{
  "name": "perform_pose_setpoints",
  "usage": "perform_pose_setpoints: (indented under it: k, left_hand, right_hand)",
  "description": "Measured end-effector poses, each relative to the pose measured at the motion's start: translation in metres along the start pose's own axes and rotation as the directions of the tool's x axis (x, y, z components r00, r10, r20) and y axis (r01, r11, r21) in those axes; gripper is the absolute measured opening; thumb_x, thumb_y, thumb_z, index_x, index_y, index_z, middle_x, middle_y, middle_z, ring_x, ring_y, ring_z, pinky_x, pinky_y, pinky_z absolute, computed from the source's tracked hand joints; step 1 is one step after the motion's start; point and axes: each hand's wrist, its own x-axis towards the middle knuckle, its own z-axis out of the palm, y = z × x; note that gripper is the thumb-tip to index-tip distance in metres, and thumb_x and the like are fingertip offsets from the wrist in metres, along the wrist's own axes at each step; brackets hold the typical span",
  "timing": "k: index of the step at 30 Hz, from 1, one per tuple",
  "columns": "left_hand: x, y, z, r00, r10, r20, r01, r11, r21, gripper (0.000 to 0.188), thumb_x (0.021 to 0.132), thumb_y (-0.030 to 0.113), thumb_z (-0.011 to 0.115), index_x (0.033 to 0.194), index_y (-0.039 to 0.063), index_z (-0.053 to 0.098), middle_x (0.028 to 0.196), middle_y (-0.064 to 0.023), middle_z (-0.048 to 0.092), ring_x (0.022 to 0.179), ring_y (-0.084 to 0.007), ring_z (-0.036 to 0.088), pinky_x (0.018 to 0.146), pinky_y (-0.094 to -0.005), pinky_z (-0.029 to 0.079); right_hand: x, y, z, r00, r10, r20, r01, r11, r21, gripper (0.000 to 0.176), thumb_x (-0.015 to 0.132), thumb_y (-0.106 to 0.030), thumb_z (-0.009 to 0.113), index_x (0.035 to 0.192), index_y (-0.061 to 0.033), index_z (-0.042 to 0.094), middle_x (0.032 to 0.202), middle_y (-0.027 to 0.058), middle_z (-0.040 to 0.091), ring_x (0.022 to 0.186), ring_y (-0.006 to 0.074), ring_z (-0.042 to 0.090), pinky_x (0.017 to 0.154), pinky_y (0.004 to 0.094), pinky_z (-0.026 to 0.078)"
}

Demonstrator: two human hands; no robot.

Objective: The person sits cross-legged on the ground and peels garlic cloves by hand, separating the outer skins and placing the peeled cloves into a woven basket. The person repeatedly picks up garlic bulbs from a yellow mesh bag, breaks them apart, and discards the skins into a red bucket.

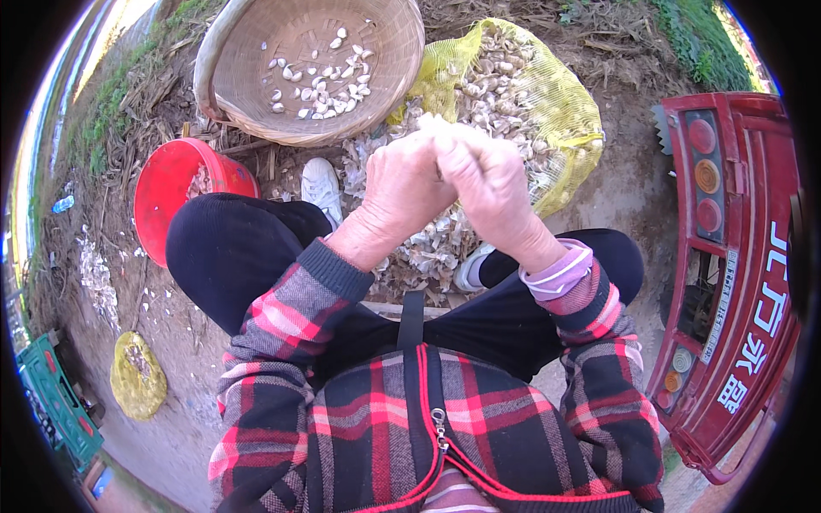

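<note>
My left hand (405, 176) and my right hand (489, 176) meet in front of me, fingers curled and thumbs close together. Strong light washes out the fingertips, and anything between them is hidden. Just beyond them lies an open yellow mesh sack (580, 106) full of garlic (497, 77). A large wicker basket (391, 38) with a thick handle stands ahead to the left, several pale garlic cloves (324, 99) scattered on its bottom. Papery garlic skins (436, 247) cover the ground below my hands, between my white shoes.
A red plastic bucket (157, 192), tilted in view, holds some pinkish pieces by my left knee. Farther left lie a smaller yellow mesh sack (138, 391) and a plastic bottle (63, 204). A red vehicle tailgate (737, 282) bearing writing rises at right; a green vehicle (58, 397) stands lower left.
</note>
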Motion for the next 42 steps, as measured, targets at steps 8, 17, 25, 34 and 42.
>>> perform_pose_setpoints:
  k: [8, 17, 25, 34, 42]
  left_hand:
    - [-0.002, -0.018, 0.003, 0.981, -0.192, -0.034, 0.190, 0.981, -0.043, 0.037, 0.078, 0.023, 0.079, 0.103, 0.007, 0.057, 0.082, -0.0071, 0.065, 0.068, -0.0176, 0.066, 0.062, -0.0311, 0.054]
    - [0.004, -0.016, -0.017, 0.964, -0.077, -0.256, -0.050, 0.890, -0.454, 0.056, 0.084, 0.001, 0.072, 0.132, 0.003, 0.043, 0.109, -0.0118, 0.057, 0.097, -0.0182, 0.059, 0.086, -0.0310, 0.050]
    - [-0.002, 0.002, -0.020, 0.996, -0.001, -0.095, -0.049, 0.849, -0.527, 0.063, 0.089, -0.001, 0.063, 0.141, 0.004, 0.028, 0.114, -0.0111, 0.050, 0.097, -0.0155, 0.053, 0.083, -0.0303, 0.048]
    - [0.002, -0.005, -0.026, 0.995, -0.057, 0.077, 0.095, 0.500, -0.861, 0.060, 0.093, 0.003, 0.063, 0.141, 0.009, 0.027, 0.112, -0.0029, 0.051, 0.095, -0.0092, 0.056, 0.079, -0.0240, 0.050]
    - [0.004, -0.012, -0.035, 0.985, 0.060, 0.161, 0.062, 0.749, -0.659, 0.056, 0.089, 0.005, 0.070, 0.134, 0.005, 0.036, 0.113, -0.0055, 0.049, 0.100, -0.0099, 0.053, 0.084, -0.0254, 0.049]
  right_hand:
    - [0.029, -0.037, -0.048, 0.999, -0.041, 0.030, 0.018, 0.836, 0.548, 0.030, 0.104, -0.027, 0.052, 0.088, -0.0038, 0.062, 0.067, 0.0002, 0.054, 0.057, 0.0078, 0.050, 0.058, 0.0234, 0.049]
    - [0.017, -0.021, -0.043, 0.883, 0.434, 0.179, -0.404, 0.896, -0.184, 0.018, 0.094, -0.018, 0.067, 0.105, -0.0050, 0.063, 0.097, 0.0039, 0.065, 0.083, 0.0131, 0.065, 0.071, 0.0290, 0.052]
    - [0.027, 0.004, -0.023, 0.936, 0.282, 0.210, -0.351, 0.800, 0.486, 0.027, 0.088, -0.008, 0.073, 0.111, -0.0008, 0.060, 0.099, 0.0052, 0.067, 0.091, 0.0122, 0.065, 0.085, 0.0274, 0.053]
    - [0.023, 0.014, -0.030, 0.917, 0.285, 0.278, -0.396, 0.718, 0.572, 0.026, 0.088, -0.007, 0.073, 0.109, 0.0006, 0.061, 0.099, 0.0074, 0.067, 0.090, 0.0147, 0.067, 0.082, 0.0286, 0.056]
    - [0.024, 0.007, -0.037, 0.927, 0.242, 0.285, -0.365, 0.752, 0.549, 0.020, 0.094, -0.014, 0.068, 0.106, 0.0013, 0.062, 0.095, 0.0086, 0.068, 0.080, 0.0109, 0.066, 0.067, 0.0243, 0.056]
